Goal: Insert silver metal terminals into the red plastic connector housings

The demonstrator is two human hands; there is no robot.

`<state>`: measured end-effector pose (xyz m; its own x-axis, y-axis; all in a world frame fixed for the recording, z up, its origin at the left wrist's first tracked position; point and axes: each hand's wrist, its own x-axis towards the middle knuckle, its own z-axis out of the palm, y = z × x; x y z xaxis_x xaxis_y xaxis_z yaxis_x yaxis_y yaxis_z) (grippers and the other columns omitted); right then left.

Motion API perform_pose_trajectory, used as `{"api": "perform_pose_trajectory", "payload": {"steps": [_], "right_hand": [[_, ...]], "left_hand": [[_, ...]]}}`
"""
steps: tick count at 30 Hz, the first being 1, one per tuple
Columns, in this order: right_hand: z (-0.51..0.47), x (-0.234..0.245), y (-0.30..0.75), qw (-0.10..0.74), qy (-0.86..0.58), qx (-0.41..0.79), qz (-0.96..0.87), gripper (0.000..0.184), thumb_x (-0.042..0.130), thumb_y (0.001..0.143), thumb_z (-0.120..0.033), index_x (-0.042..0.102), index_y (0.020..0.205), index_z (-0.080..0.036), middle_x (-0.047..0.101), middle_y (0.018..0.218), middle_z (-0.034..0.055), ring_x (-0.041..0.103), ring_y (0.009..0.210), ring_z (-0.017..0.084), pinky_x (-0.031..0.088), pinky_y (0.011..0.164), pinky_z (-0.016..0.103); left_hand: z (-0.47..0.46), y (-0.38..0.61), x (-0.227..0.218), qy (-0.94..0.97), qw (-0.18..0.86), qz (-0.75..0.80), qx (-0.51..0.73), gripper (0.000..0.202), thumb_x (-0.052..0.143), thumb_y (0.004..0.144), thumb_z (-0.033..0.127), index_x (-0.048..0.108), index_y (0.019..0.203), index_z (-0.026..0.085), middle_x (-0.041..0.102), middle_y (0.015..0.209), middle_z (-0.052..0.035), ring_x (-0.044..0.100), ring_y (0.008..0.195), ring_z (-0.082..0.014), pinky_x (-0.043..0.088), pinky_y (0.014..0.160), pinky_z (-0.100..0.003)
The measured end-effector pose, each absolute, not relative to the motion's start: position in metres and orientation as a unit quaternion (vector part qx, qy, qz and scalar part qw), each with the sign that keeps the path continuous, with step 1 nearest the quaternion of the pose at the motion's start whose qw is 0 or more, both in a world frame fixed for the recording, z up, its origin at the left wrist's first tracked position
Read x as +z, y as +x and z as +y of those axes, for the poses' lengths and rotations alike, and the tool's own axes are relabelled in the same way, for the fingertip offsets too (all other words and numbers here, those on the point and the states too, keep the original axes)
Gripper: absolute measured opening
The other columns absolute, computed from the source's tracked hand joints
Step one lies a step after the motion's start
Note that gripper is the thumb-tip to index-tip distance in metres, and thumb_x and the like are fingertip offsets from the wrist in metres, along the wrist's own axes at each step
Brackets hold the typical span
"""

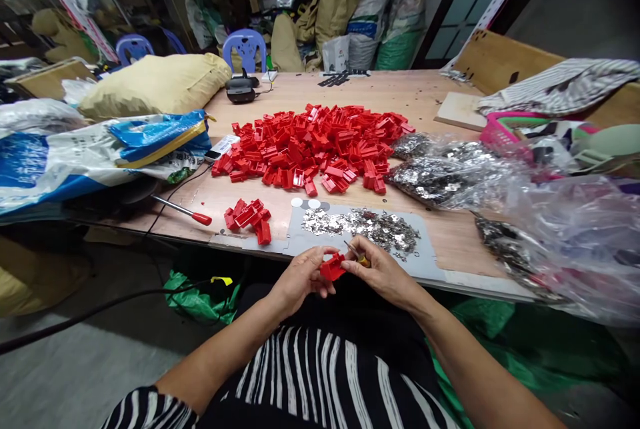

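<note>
My left hand (303,276) is closed on a small red plastic part (332,267), held just in front of the table's near edge. My right hand (383,269) touches the same part and grips a small screwdriver (358,255) with a yellow handle, its tip pointing up and left. Right behind my hands, a heap of small shiny metal pieces (373,226) lies on a grey sheet (430,256). A small cluster of red parts (249,218) sits to the left of it. A big pile of the same red parts (317,146) covers the table's middle.
Clear plastic bags of metal pieces (440,172) lie on the right, with more plastic (575,242) at the near right. A red-handled tool (185,211), blue-and-white sacks (100,152) and a tan sack (155,82) are on the left. Chairs and sacks stand behind the wooden table (400,92).
</note>
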<state>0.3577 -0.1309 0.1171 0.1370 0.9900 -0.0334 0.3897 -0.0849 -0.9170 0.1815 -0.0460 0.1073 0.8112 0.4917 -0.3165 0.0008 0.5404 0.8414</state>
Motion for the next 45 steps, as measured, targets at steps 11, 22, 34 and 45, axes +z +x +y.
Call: {"api": "perform_pose_trajectory", "payload": {"steps": [11, 22, 34, 45], "right_hand": [[-0.137, 0.106, 0.343, 0.459, -0.627, 0.442, -0.448, 0.03, 0.064, 0.081, -0.044, 0.048, 0.092, -0.021, 0.055, 0.087, 0.0002, 0.054, 0.075, 0.014, 0.043, 0.066, 0.027], [-0.146, 0.119, 0.343, 0.453, -0.535, 0.601, -0.385, 0.041, 0.07, 0.076, -0.045, 0.05, 0.102, -0.02, 0.05, 0.077, -0.0038, 0.041, 0.058, 0.007, 0.028, 0.05, 0.021], [-0.117, 0.127, 0.364, 0.32, -0.726, 0.311, -0.524, 0.022, 0.059, 0.084, -0.038, 0.059, 0.099, -0.022, 0.066, 0.096, 0.0042, 0.06, 0.085, 0.02, 0.044, 0.071, 0.03], [-0.079, 0.125, 0.38, 0.012, -0.8, 0.003, -0.6, 0.014, 0.053, 0.091, -0.027, 0.064, 0.097, -0.022, 0.064, 0.099, 0.0038, 0.062, 0.089, 0.02, 0.041, 0.065, 0.027]], "left_hand": [[-0.054, 0.171, 0.102, 0.831, 0.4, 0.166, 0.348, 0.029, 0.066, 0.082, 0.021, 0.062, 0.111, 0.018, 0.067, 0.098, -0.0076, 0.061, 0.091, -0.0178, 0.05, 0.082, -0.031], [-0.052, 0.163, 0.105, 0.809, 0.462, 0.109, 0.346, 0.03, 0.068, 0.081, 0.025, 0.065, 0.11, 0.018, 0.069, 0.097, -0.0089, 0.062, 0.088, -0.0181, 0.05, 0.08, -0.029], [-0.044, 0.163, 0.091, 0.552, 0.735, 0.277, 0.28, 0.044, 0.068, 0.078, 0.029, 0.06, 0.12, 0.019, 0.071, 0.091, -0.0035, 0.065, 0.081, -0.0163, 0.051, 0.078, -0.028], [-0.035, 0.159, 0.085, 0.649, 0.601, 0.311, 0.348, 0.034, 0.073, 0.074, 0.03, 0.06, 0.103, 0.019, 0.067, 0.097, -0.0038, 0.066, 0.089, -0.0178, 0.052, 0.086, -0.03]]}}
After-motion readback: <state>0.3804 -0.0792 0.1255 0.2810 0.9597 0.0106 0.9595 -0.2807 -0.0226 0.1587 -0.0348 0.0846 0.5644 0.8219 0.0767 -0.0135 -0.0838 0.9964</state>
